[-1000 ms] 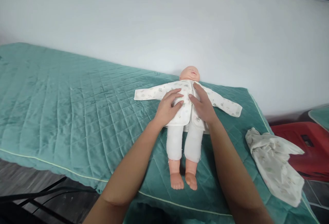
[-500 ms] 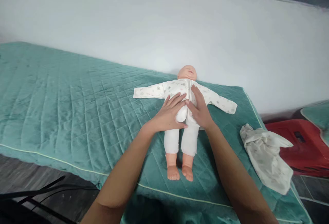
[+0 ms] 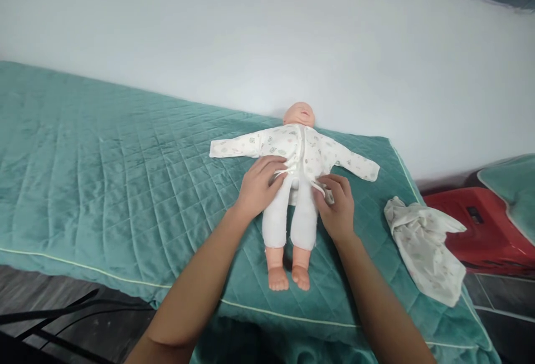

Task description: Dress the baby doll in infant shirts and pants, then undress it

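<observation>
A baby doll lies on its back, head toward the wall and bare feet toward me. It wears a white patterned baby shirt with the sleeves spread wide and a seam down the front. White fabric covers its legs down to the ankles. At the shirt's lower left edge, my left hand is closed on the hem, thumb and fingers pinching the cloth. On the other side, my right hand pinches the lower right edge of the shirt, which is lifted and folded there.
A green quilted cover lies under the doll, against a white wall. A crumpled white patterned garment rests at the right edge. Beyond it stands a red plastic object. Black metal bars show at lower left.
Both hands were lying flat on the doll's belly. They have moved apart and down to the shirt's hem and now grip its two sides. The view has shifted slightly.
</observation>
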Action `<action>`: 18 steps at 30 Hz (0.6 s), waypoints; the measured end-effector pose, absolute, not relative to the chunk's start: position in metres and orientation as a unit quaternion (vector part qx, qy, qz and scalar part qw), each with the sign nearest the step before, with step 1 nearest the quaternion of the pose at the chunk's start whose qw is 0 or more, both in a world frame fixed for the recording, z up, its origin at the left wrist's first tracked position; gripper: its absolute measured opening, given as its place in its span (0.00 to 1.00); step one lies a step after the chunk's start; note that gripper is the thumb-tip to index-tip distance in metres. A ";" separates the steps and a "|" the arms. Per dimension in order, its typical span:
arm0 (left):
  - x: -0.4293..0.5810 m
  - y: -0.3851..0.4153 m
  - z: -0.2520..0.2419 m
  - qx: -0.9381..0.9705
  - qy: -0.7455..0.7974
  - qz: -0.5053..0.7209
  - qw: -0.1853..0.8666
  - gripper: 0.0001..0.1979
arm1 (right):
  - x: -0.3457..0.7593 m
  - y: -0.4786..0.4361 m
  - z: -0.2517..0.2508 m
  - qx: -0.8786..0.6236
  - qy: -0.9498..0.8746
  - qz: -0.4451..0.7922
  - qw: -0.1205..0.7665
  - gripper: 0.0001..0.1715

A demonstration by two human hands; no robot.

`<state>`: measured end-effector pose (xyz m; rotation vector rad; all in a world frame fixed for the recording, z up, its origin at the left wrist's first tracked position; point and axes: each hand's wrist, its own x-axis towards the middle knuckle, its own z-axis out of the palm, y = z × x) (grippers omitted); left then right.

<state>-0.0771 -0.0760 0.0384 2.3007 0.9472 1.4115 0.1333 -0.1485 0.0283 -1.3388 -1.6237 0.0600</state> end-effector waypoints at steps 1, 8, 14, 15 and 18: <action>-0.077 -0.076 0.038 0.784 0.338 0.500 0.142 0.05 | 0.134 -0.148 0.028 -0.565 -0.647 0.046 0.510 0.07; -0.085 -0.065 0.021 0.494 0.457 0.677 0.298 0.07 | 0.152 -0.138 0.021 -0.565 -0.339 0.282 0.698 0.15; -0.107 -0.064 0.004 0.304 0.497 0.729 0.359 0.11 | 0.171 -0.146 0.023 -0.504 -0.228 0.341 0.760 0.14; -0.110 -0.067 0.003 0.302 0.494 0.724 0.375 0.11 | 0.173 -0.151 0.023 -0.499 -0.218 0.345 0.765 0.14; -0.114 -0.077 -0.002 0.331 0.488 0.715 0.375 0.11 | 0.179 -0.171 0.019 -0.493 -0.208 0.333 0.777 0.15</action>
